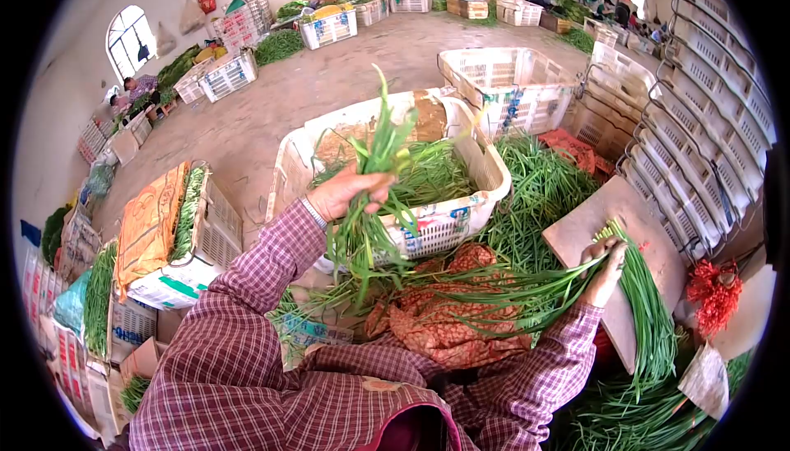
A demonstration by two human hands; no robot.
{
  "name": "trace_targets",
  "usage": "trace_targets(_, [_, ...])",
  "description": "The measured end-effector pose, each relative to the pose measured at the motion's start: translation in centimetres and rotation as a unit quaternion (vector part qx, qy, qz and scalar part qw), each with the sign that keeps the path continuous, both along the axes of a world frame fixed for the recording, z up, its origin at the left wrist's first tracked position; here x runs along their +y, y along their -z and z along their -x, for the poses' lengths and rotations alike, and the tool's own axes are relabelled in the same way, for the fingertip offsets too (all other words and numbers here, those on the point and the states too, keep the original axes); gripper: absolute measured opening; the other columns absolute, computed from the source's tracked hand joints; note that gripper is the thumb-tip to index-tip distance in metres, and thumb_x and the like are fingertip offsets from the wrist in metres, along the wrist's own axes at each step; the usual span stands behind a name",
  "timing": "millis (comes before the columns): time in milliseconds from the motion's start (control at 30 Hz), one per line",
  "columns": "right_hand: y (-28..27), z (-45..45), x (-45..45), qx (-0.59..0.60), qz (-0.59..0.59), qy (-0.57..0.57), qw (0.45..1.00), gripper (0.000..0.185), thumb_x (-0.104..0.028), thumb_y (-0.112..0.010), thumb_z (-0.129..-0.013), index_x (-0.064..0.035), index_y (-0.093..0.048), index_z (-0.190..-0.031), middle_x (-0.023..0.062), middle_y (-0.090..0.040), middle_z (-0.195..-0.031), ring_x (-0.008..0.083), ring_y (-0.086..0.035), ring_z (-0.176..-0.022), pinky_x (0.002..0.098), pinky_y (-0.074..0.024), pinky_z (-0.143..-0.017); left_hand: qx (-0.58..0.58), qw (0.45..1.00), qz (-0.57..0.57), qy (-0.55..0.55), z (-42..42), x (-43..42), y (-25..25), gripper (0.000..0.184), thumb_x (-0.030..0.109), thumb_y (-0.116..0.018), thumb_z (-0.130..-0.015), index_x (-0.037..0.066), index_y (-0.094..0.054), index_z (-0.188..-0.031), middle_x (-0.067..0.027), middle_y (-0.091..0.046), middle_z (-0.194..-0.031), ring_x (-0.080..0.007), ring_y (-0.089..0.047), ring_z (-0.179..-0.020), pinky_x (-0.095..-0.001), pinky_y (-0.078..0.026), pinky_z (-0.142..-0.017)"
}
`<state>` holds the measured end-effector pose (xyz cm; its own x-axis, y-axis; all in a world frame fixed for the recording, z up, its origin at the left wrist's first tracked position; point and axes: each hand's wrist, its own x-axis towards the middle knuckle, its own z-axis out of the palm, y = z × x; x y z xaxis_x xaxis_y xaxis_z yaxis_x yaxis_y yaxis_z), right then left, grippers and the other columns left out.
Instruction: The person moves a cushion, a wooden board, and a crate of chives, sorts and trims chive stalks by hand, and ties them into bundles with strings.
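Note:
My left hand [350, 192] is closed round a loose clump of green chives [384, 151], raised over the near rim of a white plastic crate [432, 241]. More chives lie inside that crate. Over at the right, my right hand [607, 268] grips a bunch of long chives [535, 290], whose leaves trail left across the red patterned cloth [461, 332] on my lap. The right hand is above a board [576, 225], beside a neat pile of chives [646, 307] that hangs over the board's edge.
A heap of chives [535, 183] lies between the crate and the board. Stacked white crates [699, 113] rise at the right, near red ties [713, 295]. Another crate [510, 81] stands behind. A filled crate with orange cloth [152, 220] is at left. Several people sit farther back.

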<state>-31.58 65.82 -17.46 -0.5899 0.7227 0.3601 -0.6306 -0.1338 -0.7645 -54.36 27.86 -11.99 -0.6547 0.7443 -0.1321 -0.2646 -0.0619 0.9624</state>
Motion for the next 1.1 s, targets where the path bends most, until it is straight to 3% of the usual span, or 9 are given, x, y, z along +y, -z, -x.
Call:
trace_targets(100, [0.1, 1.5, -1.6, 0.041, 0.077, 0.011, 0.996, 0.028, -0.037, -0.051, -0.096, -0.0099, -0.050, -0.089, -0.0018, -0.042, -0.061, 0.0072, -0.037, -0.043, 0.0212, -0.0309, -0.036, 0.047, 0.997, 0.048, -0.034, -2.6, 1.5, -0.3, 0.030, 0.016, -0.065, -0.087, 0.004, -0.054, -0.111, 0.0008, -0.057, -0.076, -0.0059, -0.053, -0.060, -0.0208, -0.044, -0.046])
trace_targets(367, [-4.9, 3.2, -8.8, -0.083, -0.117, -0.064, 0.988, 0.014, -0.020, -0.059, -0.092, -0.0054, -0.059, -0.092, -0.0067, -0.046, -0.057, 0.0018, -0.036, -0.042, 0.0178, -0.0260, -0.038, 0.189, 0.976, 0.083, 0.065, -5.1, 3.3, -0.2, 0.027, 0.016, -0.066, -0.086, 0.005, -0.056, -0.109, 0.0009, -0.057, -0.080, -0.0040, -0.051, -0.060, -0.0196, -0.041, -0.046])
trace_targets(467, [-5.6, 4.2, -10.5, -0.095, -0.119, -0.086, 0.985, 0.015, -0.017, -0.059, -0.092, -0.0038, -0.061, -0.097, -0.0067, -0.047, -0.059, 0.0012, -0.036, -0.044, 0.0177, -0.0267, -0.040, 0.263, 0.956, 0.106, 0.079, -5.1, 3.3, 0.8, 0.044, 0.028, -0.070, -0.083, 0.000, -0.055, -0.113, -0.0014, -0.057, -0.087, -0.0092, -0.050, -0.081, -0.0253, -0.044, -0.071])
trace_targets(600, [-5.7, 5.1, -10.7, -0.076, -0.117, -0.073, 0.987, 0.019, -0.022, -0.056, -0.094, -0.0042, -0.060, -0.099, -0.0069, -0.045, -0.059, 0.0010, -0.035, -0.044, 0.0178, -0.0253, -0.039, 0.275, 0.938, 0.199, 0.076, -4.8, 2.9, 1.9, 0.042, 0.027, -0.069, -0.084, 0.000, -0.056, -0.114, -0.0011, -0.056, -0.087, -0.0090, -0.051, -0.074, -0.0256, -0.045, -0.064])
trace_targets(733, [-6.9, 4.8, -9.2, -0.043, -0.126, 0.004, 0.991, 0.029, -0.030, -0.049, -0.098, -0.0027, -0.057, -0.097, -0.0056, -0.042, -0.057, 0.0018, -0.035, -0.042, 0.0177, -0.0262, -0.037, 0.151, 0.981, 0.096, 0.079, -4.4, 3.1, 2.4, 0.037, 0.019, -0.066, -0.085, 0.002, -0.054, -0.115, 0.0011, -0.056, -0.077, -0.0049, -0.051, -0.059, -0.0198, -0.044, -0.046])
trace_targets(833, [-6.8, 5.0, -8.1, -0.007, -0.118, 0.005, 0.993, 0.031, -0.030, -0.048, -0.098, -0.0001, -0.055, -0.099, -0.0047, -0.041, -0.058, 0.0024, -0.033, -0.042, 0.0179, -0.0270, -0.037, 0.082, 0.991, 0.095, 0.042, -3.2, 3.1, 1.8, 0.033, 0.022, -0.069, -0.084, 0.004, -0.055, -0.108, -0.0006, -0.055, -0.074, -0.0081, -0.054, -0.060, -0.0221, -0.046, -0.047])
trace_targets(967, [-6.5, 4.8, -8.1, -0.008, -0.112, 0.026, 0.993, 0.031, -0.030, -0.048, -0.098, -0.0001, -0.055, -0.098, -0.0037, -0.040, -0.058, 0.0030, -0.033, -0.043, 0.0183, -0.0263, -0.037, 0.069, 0.992, 0.101, 0.040, -2.5, 4.1, 1.8, 0.045, 0.020, -0.068, -0.086, 0.004, -0.048, -0.123, -0.0007, -0.056, -0.083, -0.0063, -0.054, -0.067, -0.0224, -0.047, -0.052])
trace_targets(1000, [-6.4, 4.8, -8.0, -0.007, -0.114, 0.043, 0.993, 0.032, -0.031, -0.048, -0.098, -0.0005, -0.055, -0.097, -0.0035, -0.040, -0.058, 0.0031, -0.033, -0.043, 0.0187, -0.0260, -0.037, 0.108, 0.981, 0.118, 0.107, -1.8, 4.4, 2.0, 0.058, 0.024, -0.069, -0.085, 0.002, -0.042, -0.131, -0.0066, -0.057, -0.101, -0.0108, -0.057, -0.087, -0.0262, -0.050, -0.071])
trace_targets(1100, [-7.3, 4.6, -7.2, -0.001, -0.107, 0.067, 0.992, 0.035, -0.035, -0.049, -0.097, -0.0008, -0.055, -0.098, -0.0032, -0.039, -0.058, 0.0041, -0.035, -0.043, 0.0196, -0.0285, -0.038, 0.225, 0.943, 0.203, 0.137, 0.2, 5.9, 5.0, 0.073, 0.033, -0.071, -0.083, -0.001, -0.035, -0.136, -0.0130, -0.050, -0.122, -0.0181, -0.049, -0.112, -0.0338, -0.042, -0.095])
